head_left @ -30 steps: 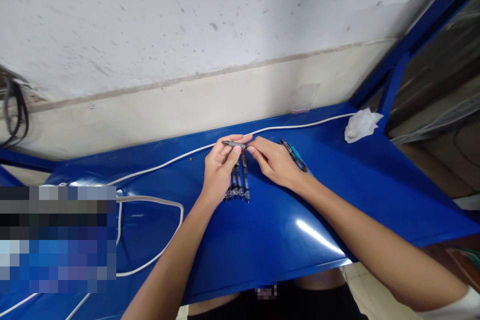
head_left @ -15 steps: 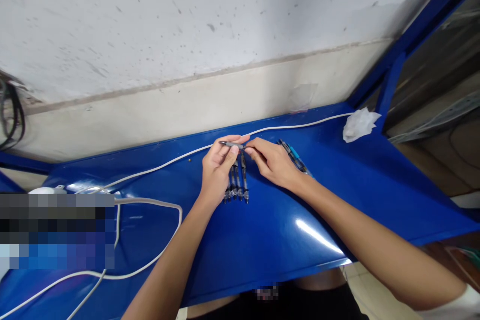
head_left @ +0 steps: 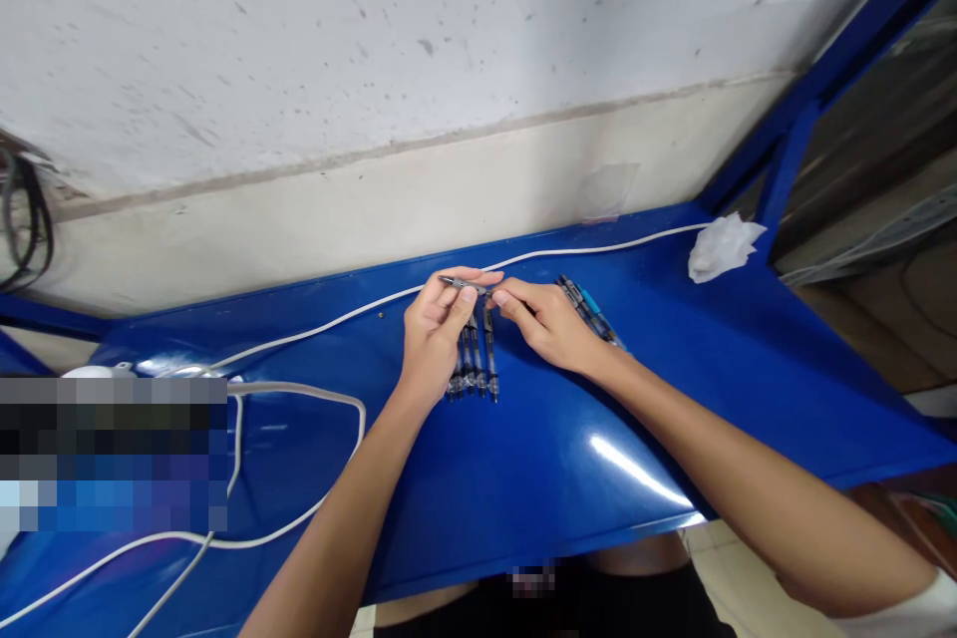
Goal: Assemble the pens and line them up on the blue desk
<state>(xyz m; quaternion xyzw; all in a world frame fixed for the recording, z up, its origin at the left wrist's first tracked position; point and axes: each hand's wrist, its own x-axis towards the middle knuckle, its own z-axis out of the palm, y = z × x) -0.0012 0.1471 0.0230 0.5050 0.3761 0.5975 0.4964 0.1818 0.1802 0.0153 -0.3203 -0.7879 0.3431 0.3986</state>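
My left hand (head_left: 438, 327) pinches a dark pen (head_left: 458, 283) between thumb and fingers, its tip pointing left. My right hand (head_left: 544, 319) is closed at the pen's right end, thumb and forefinger together; a dark slim part shows along its fingers, too small to identify. Below my hands, several black and clear pens (head_left: 471, 364) lie side by side on the blue table (head_left: 478, 488), partly hidden by my left hand. Beyond my right hand lies another group of pens (head_left: 579, 304), one of them light blue, partly covered by the hand.
A white cable (head_left: 351, 314) runs along the back of the table and loops at the left. Crumpled white plastic (head_left: 724, 247) sits at the back right. A pale wall (head_left: 374, 209) rises behind, and a blue frame post (head_left: 785, 164) stands at the right.
A dark slim part now shows by my right hand's fingers, which have shifted slightly at the pen's end. My left hand still holds the pen.
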